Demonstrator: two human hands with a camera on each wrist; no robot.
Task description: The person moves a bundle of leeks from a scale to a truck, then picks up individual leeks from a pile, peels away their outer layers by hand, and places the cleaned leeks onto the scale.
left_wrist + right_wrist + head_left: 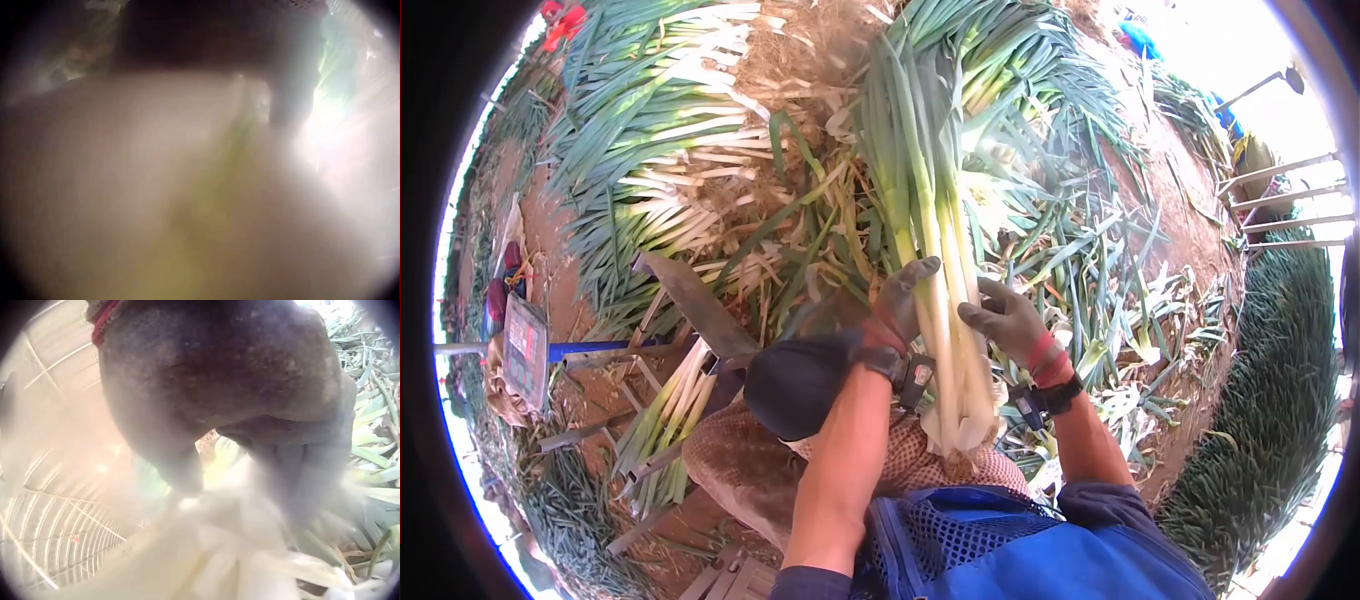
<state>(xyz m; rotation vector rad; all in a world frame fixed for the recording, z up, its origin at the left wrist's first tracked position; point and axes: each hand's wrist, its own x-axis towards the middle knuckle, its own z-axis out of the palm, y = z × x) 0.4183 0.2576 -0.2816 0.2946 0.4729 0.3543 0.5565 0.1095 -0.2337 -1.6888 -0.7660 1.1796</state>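
Note:
A bundle of leeks (940, 230) stands between the two gloved hands, green leaves away from the body and pale root ends over the lap. On its left side the left hand (897, 308) grips the stalks. The right hand (1012, 325) has its thumb and curled fingers at the right side of the pale stalks. Blurred stalks (125, 187) fill much of the left wrist view below the dark glove (206, 37). In the right wrist view the glove (231, 375) bends over white stalks (219, 550); its fingertips are partly blurred.
Rows of leeks (670, 130) lie at the upper left, with more leeks (1020, 60) at the top. Loose leaves (1090, 290) cover ground on the right. A metal frame (700, 305) holding some leeks and a scale (526, 350) stand at the left.

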